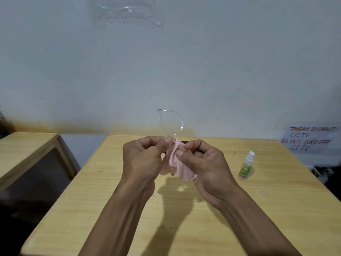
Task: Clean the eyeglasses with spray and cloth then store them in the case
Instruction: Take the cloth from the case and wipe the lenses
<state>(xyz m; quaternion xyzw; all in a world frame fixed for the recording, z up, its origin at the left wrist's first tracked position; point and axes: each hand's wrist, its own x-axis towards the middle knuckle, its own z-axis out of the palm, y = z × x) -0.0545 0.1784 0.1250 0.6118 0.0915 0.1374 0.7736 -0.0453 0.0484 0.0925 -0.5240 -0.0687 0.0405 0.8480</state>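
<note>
Clear-framed eyeglasses stand on end above the middle of the wooden table, one lens sticking up over my hands. My left hand grips the frame near the bridge. My right hand pinches a pink cloth around the lower lens, which the cloth hides. A small spray bottle with a white cap and green label stands upright on the table to the right of my right hand. A dark object, only partly visible, lies behind my hands.
A second wooden table stands at the left, with a gap between the two. A wall rises just behind the far edge. A handwritten paper sign hangs at the right.
</note>
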